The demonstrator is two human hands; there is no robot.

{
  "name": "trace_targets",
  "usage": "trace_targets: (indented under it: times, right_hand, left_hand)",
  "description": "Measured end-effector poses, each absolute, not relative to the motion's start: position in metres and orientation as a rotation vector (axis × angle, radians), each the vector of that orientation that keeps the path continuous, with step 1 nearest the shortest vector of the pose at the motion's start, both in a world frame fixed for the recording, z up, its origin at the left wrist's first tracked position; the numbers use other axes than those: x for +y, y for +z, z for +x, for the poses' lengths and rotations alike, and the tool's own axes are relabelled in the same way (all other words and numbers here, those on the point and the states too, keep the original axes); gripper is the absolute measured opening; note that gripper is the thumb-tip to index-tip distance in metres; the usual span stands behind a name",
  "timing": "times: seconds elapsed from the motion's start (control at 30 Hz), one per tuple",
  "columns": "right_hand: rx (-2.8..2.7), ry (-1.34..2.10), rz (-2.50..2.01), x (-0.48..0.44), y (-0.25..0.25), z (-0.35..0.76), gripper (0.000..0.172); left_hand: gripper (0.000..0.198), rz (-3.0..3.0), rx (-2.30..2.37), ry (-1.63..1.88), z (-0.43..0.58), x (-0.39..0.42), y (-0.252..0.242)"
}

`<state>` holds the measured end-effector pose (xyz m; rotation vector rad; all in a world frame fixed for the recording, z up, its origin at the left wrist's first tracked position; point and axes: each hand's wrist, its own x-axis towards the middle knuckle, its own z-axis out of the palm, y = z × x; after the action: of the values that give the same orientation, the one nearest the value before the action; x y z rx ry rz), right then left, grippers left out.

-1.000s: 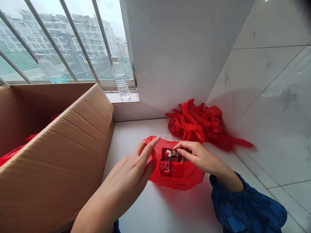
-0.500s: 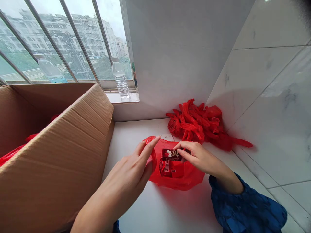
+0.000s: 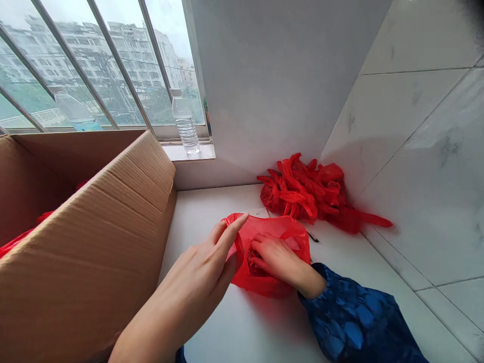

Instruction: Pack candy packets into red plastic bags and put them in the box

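A small red plastic bag (image 3: 282,228) lies open on the white counter (image 3: 242,327). My left hand (image 3: 204,272) grips the bag's left rim, index finger stretched along the edge. My right hand (image 3: 275,257), in a blue sleeve, is pushed down inside the bag's mouth with its fingers curled over red packets (image 3: 252,263) at the bottom. Its fingertips are hidden by the plastic, so what they hold does not show.
A large open cardboard box (image 3: 94,242) stands at the left with red plastic inside. A heap of tied red bags (image 3: 306,194) sits in the far corner against the marble wall. Two water bottles (image 3: 185,126) stand on the window sill. A thin dark object (image 3: 313,237) lies behind the bag.
My right hand held a dark red packet above the bag's mouth; it has now dropped into the bag and the packet is out of sight. My left hand has stayed put.
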<state>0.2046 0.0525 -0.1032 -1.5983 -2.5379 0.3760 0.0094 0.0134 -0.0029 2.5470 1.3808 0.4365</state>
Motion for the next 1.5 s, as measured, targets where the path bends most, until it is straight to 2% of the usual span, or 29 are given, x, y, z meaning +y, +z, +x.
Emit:
trace_targets:
  times: [0.13,0.3,0.4,0.73,1.1,1.27,1.5]
  right_hand:
    - [-2.488,0.403,-1.605,0.057,-0.109,0.205,0.024]
    - [-2.481,0.403,-1.813,0.057,-0.103,0.215,0.025]
    - [-2.515,0.423,-1.842,0.056,-0.104,0.218,0.020]
    - [-2.472,0.383,-1.948,0.059,-0.113,0.219,0.028]
    - [-2.477,0.403,-1.702,0.061,-0.094,0.241,0.009]
    - [-2.486,0.183,-1.853,0.048,-0.086,0.233,0.019]
    - [-2.537,0.452,-1.612,0.057,-0.110,0.201,0.015]
  left_hand:
    - [0.052,2.550,1.373,0.462,0.009,0.014,-0.003]
    - [0.051,2.551,1.360,0.474,0.009,0.014,-0.006]
    - [0.051,2.542,1.383,0.448,0.009,0.014,-0.005]
    - [0.051,2.531,1.367,0.382,0.011,0.013,-0.003]
    - [0.051,2.532,1.392,0.384,0.008,0.015,-0.006]
    - [0.052,2.545,1.375,0.411,0.009,0.011,-0.007]
    - [0.051,2.544,1.387,0.405,0.008,0.013,-0.006]
